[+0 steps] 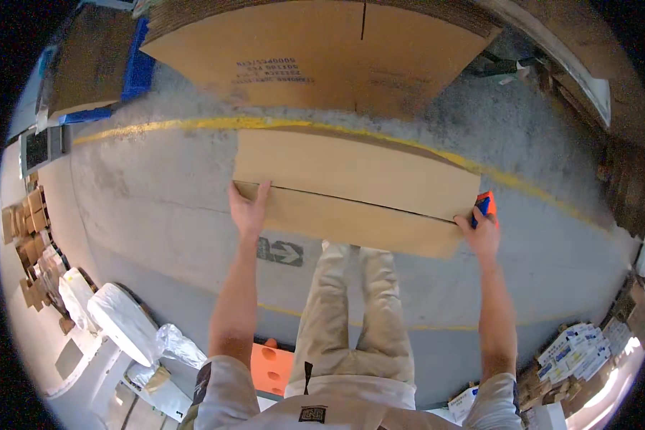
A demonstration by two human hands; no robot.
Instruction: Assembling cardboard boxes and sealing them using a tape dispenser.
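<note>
A brown cardboard box point(351, 183) is in front of my body, its two long top flaps meeting at a narrow dark seam. My left hand point(249, 209) grips its left end, with the thumb and fingers at the seam. At the right end my right hand point(482, 233) has its thumb on the box by the seam. Those fingers also close around an orange and blue hand tool point(486, 208), whose exact kind is partly hidden by the hand. The underside of the box is out of sight.
Beyond a yellow floor line point(215, 123) stands a large stack of flat cardboard point(315, 54). A blue pallet point(137, 72) with cardboard is at the far left. White wrapped bundles point(125, 322) lie at lower left, an orange object point(271, 369) beside my legs, printed packages point(573, 355) at lower right.
</note>
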